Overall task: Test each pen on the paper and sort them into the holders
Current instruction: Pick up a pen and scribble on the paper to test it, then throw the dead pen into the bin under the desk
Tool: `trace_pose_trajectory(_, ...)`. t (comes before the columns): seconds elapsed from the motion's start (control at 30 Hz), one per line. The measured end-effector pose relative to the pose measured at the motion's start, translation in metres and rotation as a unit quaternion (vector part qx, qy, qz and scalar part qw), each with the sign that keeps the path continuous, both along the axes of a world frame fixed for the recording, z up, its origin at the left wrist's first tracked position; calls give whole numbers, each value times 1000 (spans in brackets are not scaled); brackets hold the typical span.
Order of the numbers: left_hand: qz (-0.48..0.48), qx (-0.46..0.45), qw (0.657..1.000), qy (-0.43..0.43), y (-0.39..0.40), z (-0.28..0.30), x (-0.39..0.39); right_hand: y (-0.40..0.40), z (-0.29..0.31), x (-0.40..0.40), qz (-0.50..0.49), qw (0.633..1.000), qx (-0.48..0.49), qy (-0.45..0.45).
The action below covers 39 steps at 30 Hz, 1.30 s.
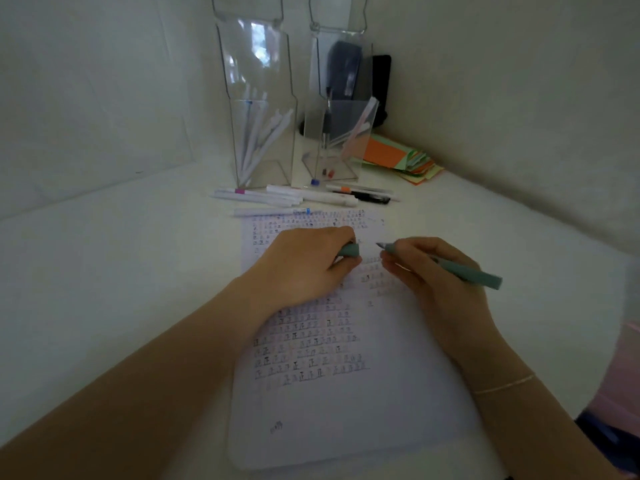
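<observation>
Green pen [464, 271] gripped in right hand [433, 271], cap [349, 250] pinched in left hand [304, 268], paper [346, 393] on white corner desk [104, 271]

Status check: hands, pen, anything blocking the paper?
Left hand holds the green cap. Right hand holds the uncapped green pen, tip over the paper. Nothing blocking; loose pens lie beyond the sheet.

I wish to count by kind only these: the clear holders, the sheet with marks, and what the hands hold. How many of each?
2 holders
1 paper
1 pen, in the right hand
1 cap, in the left hand
Total: 5
</observation>
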<state>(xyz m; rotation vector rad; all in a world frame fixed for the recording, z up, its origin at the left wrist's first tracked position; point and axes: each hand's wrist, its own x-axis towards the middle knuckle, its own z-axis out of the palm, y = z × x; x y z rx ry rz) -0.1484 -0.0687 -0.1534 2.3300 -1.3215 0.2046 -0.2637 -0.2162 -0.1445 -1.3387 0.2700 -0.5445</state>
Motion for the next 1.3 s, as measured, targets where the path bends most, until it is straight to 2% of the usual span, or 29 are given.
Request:
trace_pose_trajectory(0.07, -12, 0, 1000, 11, -1, -1, 0, 2, 2, 1, 17, 996, 86, -17)
trace_pose_trajectory(0.13, -21, 1, 1000, 22, -1, -1, -1, 1, 2, 1, 10, 994, 104, -17)
trace_pose_trajectory(0.43, -35, -11, 999, 38, -2, -1, -3, 0, 1, -1, 28, 999, -27, 12)
trace_pose_trajectory(0.6, -36, -24, 998, 49, -1, 1, -1, -1, 3, 1, 56, 994, 91, -3)
trace_pose_trajectory(0.8, -62, -4, 995, 73, -2, 3, -6, 2, 0, 3, 59, 998, -33, 2)
trace_pose_trajectory(0.97, -59, -6, 992, 113, -11, 6, -15, 8, -3, 5, 30, 975, -217, 19)
trace_pose_trajectory(1.3, -77, -45, 985, 148, -25, 26, -38, -2, 22, -10, 48, 972, -231, -8)
